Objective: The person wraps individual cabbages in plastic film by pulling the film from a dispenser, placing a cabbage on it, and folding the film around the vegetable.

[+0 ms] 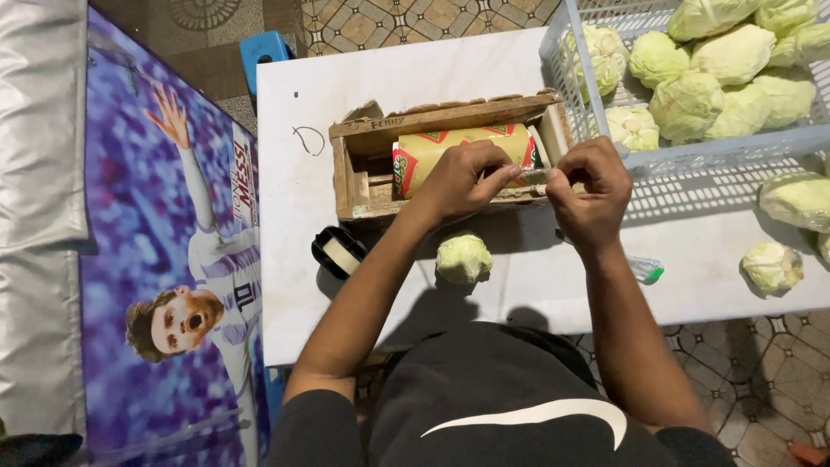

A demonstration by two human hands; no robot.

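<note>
Centre frame, both hands pinch the clear film's edge at the yellow roll point(462, 151) in the wooden box point(359, 169): left hand point(462, 177) and right hand point(588, 186) clenched on it. Small pale cabbage point(463, 259) waits on the white bench point(389, 73); next comes a steady, even draw.

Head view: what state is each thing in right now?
Film roll: lying in the wooden box, film edge pulled out.
Left hand: pinching the film.
Right hand: pinching the film.
Small cabbage: bare, on the table.
Crate: full of cabbages.
Tape dispenser: untouched.
</note>
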